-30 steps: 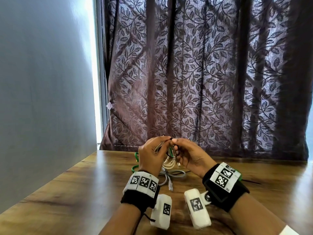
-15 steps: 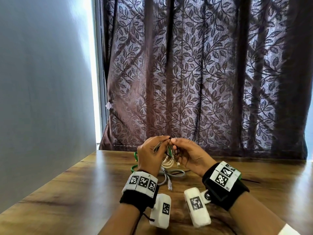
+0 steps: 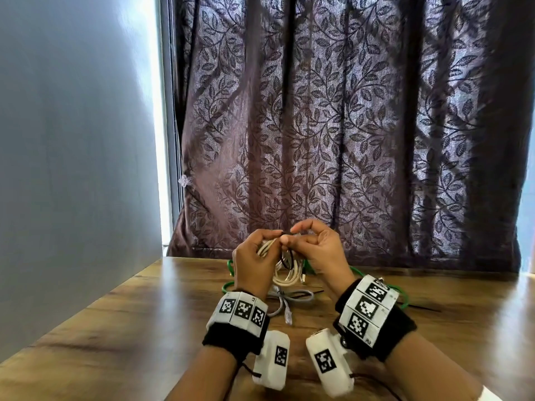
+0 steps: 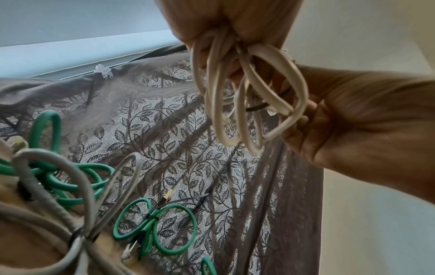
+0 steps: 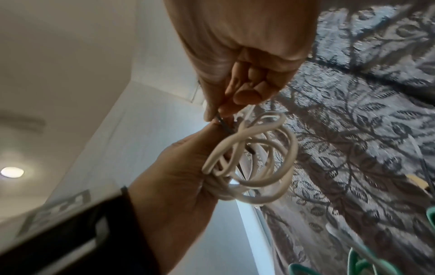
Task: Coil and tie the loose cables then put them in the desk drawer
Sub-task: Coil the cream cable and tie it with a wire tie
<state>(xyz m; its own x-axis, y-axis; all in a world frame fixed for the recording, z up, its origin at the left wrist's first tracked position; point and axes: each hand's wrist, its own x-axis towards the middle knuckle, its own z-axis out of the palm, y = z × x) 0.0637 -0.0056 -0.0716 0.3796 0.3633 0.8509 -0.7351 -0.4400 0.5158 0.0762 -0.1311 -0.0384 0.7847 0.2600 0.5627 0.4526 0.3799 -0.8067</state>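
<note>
A white cable (image 3: pixel 286 277) wound into several loops hangs above the table; my left hand (image 3: pixel 269 238) grips the top of the bundle. In the left wrist view the white cable (image 4: pixel 247 104) droops from my closed fingers (image 4: pixel 226 18). My right hand (image 3: pixel 289 234) pinches a thin black tie (image 5: pixel 222 122) at the top of the coil (image 5: pixel 259 158), thumb against forefinger, touching the left hand (image 5: pixel 179 167). A loop of the black tie (image 3: pixel 289 260) passes round the strands. No drawer is in view.
On the wooden table (image 3: pixel 115 328) below my hands lies a grey cable (image 3: pixel 292 298) bound with a tie, and green cable bundles (image 4: pixel 153 221) lie behind it, one bound at its middle. A patterned curtain (image 3: pixel 347 140) hangs at the table's far edge and a wall (image 3: pixel 72 140) stands to the left.
Both hands stay together over the same spot. My right hand has rolled and its pinch has moved up onto the top of the coil; the white loops have shifted slightly.
</note>
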